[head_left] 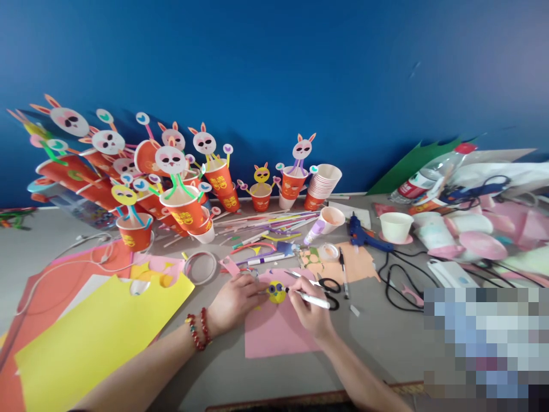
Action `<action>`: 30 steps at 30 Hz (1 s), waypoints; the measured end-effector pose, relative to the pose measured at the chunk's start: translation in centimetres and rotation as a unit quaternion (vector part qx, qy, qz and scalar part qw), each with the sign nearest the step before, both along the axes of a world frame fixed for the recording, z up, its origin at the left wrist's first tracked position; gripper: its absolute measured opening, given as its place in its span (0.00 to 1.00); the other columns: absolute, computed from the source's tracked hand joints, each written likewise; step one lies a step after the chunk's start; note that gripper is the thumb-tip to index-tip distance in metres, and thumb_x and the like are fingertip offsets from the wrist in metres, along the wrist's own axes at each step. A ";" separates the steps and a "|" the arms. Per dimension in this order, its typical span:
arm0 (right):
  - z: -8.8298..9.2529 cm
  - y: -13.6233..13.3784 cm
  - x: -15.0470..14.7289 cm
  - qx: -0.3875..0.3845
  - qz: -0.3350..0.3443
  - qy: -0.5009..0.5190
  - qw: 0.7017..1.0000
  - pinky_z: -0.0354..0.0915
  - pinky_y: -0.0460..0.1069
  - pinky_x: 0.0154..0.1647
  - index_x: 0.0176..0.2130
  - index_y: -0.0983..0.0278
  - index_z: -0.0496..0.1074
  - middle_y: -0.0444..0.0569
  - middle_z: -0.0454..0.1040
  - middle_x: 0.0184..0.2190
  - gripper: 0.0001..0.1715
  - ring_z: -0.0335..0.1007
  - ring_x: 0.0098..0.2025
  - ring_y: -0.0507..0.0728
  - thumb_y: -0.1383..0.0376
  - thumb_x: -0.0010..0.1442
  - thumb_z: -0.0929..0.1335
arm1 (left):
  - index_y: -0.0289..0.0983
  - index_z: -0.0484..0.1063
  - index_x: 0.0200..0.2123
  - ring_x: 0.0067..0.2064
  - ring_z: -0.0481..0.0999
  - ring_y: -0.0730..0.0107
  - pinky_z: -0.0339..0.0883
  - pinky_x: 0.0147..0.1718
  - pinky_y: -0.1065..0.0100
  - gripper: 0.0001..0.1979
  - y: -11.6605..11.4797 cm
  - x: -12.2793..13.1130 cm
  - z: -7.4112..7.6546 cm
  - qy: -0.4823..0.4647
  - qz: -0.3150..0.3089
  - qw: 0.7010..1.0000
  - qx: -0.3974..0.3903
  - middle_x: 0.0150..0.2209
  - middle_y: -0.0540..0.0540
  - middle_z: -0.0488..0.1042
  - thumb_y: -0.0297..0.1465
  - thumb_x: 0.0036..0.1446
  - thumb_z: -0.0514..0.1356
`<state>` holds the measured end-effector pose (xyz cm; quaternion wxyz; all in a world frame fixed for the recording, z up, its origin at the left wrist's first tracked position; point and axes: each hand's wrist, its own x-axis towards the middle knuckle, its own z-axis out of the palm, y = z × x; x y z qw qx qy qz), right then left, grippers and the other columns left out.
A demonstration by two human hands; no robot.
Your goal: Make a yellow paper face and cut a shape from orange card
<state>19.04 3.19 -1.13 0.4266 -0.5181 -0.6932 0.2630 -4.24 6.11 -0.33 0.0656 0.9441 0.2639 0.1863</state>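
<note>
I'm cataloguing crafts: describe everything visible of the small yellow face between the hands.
The small yellow face is a round disc, apparently paper, with two dark eyes and a greenish mark below them. It lies on the pink sheet. The left hand seems to touch one edge; the white pen in the right hand points at the other, contact unclear.

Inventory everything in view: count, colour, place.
Pink sheet: one, pink, front centre
Face cutout: one, yellow, on pink sheet
Marker: one, white, beside face cutout
Scissors: one, black-handled, right of face cutout
Rabbit cups: many, mostly red, back left
Strips: many, mixed colours, centre
Yellow sheet: one, yellow, front left
Glue gun: one, blue, centre right
Bottle: one, clear, back right
Wall: one, blue, behind
Left grip: one, bare, beside face cutout
Right grip: one, bare, holding marker
</note>
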 end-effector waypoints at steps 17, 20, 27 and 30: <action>0.3 0.3 -0.2 -0.006 -0.006 -0.010 1.000 0.55 0.47 0.25 0.26 0.61 0.61 0.40 0.63 0.19 0.12 0.61 0.22 0.52 0.68 0.61 0.62 | 0.38 0.76 0.46 0.44 0.72 0.62 0.68 0.43 0.60 0.14 0.0 -0.1 -0.1 -0.002 -0.002 1.000 0.002 0.53 0.45 0.77 0.28 0.68 0.50; 0.4 0.3 -0.2 -0.005 0.000 -0.010 1.000 0.56 0.47 0.26 0.26 0.61 0.61 0.40 0.64 0.20 0.12 0.61 0.22 0.52 0.68 0.61 0.62 | 0.38 0.76 0.46 0.45 0.72 0.61 0.68 0.44 0.60 0.14 0.0 -0.1 -0.1 0.006 -0.002 1.000 -0.003 0.53 0.45 0.76 0.28 0.69 0.50; 0.1 0.3 -0.2 -0.002 -0.004 -0.010 1.000 0.56 0.47 0.26 0.26 0.60 0.61 0.40 0.64 0.20 0.12 0.61 0.23 0.52 0.68 0.62 0.61 | 0.39 0.76 0.46 0.45 0.71 0.62 0.68 0.44 0.60 0.13 0.0 -0.1 -0.2 0.009 0.001 1.000 -0.005 0.53 0.44 0.76 0.28 0.68 0.51; 0.1 0.3 -0.2 0.000 0.002 -0.008 1.000 0.56 0.47 0.26 0.26 0.61 0.60 0.40 0.64 0.20 0.12 0.61 0.23 0.52 0.68 0.61 0.62 | 0.39 0.76 0.46 0.45 0.71 0.62 0.68 0.45 0.60 0.13 0.0 -0.1 -0.3 0.005 0.001 1.000 -0.005 0.52 0.44 0.76 0.28 0.68 0.51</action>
